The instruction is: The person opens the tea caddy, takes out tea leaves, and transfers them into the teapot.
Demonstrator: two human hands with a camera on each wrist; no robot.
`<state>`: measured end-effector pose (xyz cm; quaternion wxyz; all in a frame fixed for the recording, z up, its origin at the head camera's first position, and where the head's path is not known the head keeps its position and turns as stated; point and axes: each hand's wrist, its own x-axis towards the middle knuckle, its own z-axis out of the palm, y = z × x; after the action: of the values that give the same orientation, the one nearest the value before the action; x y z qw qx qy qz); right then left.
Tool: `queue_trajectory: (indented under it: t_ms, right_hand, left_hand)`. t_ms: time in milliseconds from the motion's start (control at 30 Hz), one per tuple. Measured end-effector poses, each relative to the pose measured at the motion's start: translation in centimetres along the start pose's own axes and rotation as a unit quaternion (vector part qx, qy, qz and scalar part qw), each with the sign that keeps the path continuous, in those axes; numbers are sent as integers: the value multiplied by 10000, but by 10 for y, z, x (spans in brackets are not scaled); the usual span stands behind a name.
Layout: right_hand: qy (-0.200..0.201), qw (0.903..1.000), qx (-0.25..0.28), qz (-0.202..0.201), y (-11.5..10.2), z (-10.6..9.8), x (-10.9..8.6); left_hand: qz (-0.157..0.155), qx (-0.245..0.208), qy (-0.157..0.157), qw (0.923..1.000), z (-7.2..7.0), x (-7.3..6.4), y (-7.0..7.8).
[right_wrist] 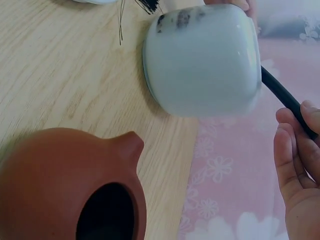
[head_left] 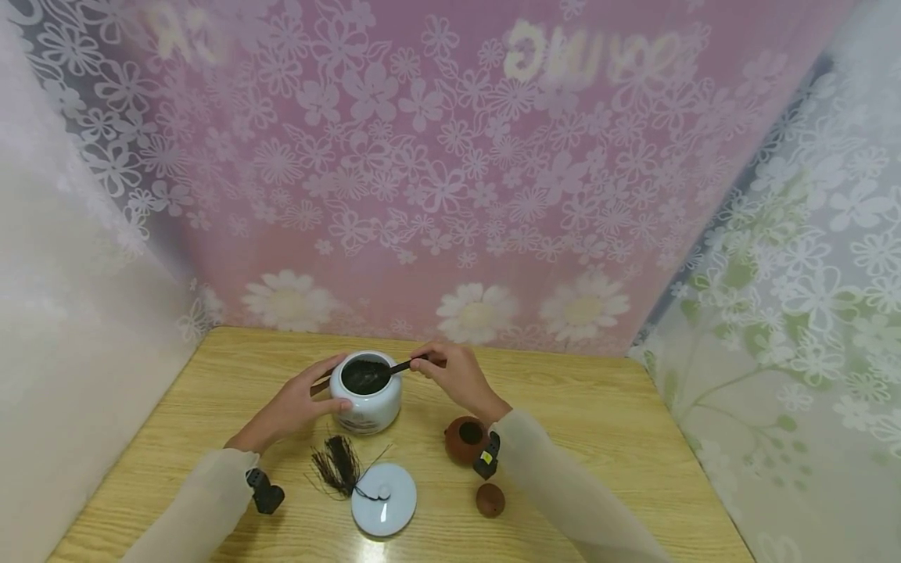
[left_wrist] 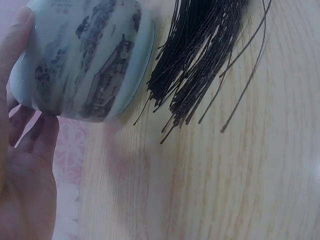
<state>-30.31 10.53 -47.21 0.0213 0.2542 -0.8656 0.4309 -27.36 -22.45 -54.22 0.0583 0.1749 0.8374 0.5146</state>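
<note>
Head view: I see the left hand (head_left: 299,403) wrapped round the jar (head_left: 376,410), close to the far edge of the table (head_left: 577,407); right hand (head_left: 457,375) pinches the scoop (head_left: 401,366), tip hard to make out among dark contents (head_left: 360,379). Teapot (head_left: 457,450) stands apart, bare wood between, one side hidden by the wrist camera (head_left: 486,465). Left wrist: jar and tassel (left_wrist: 200,60) run off the top. Right wrist: teapot cropped, scoop's inner end behind jar wall.

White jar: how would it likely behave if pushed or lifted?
The white jar looks squat, so a push would probably slide rather than tip it. Its glossy highlights suggest a smooth, possibly slippery surface. Open-topped, it could spill its dark contents if tilted.
</note>
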Motion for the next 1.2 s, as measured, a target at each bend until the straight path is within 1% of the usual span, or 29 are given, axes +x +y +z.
queue_trajectory:
  t_ms: [233,500,700,900,1033,1200]
  right_hand:
    - [294,9988,336,182,6,-6,-4]
    - [425,9969,583,305,13,-7,-11]
    - [598,9942,828,338,14,-9,-16]
    - [760,9930,841,344,17,-15,-21]
    - [851,9921,883,252,21,-23,-25]
    - [907,9915,893,269,27,-32,-31]
  left_hand:
    - [-11,0,-28,10000,0,1,1]
    - [-30,20,-10,10000,0,1,1]
    - [-40,22,-6,10000,1,1,2]
    - [-44,-42,-13,10000,1,0,4]
    - [-22,-59,-3,10000,1,0,4]
    - [-8,-20,6,10000,1,-1,2]
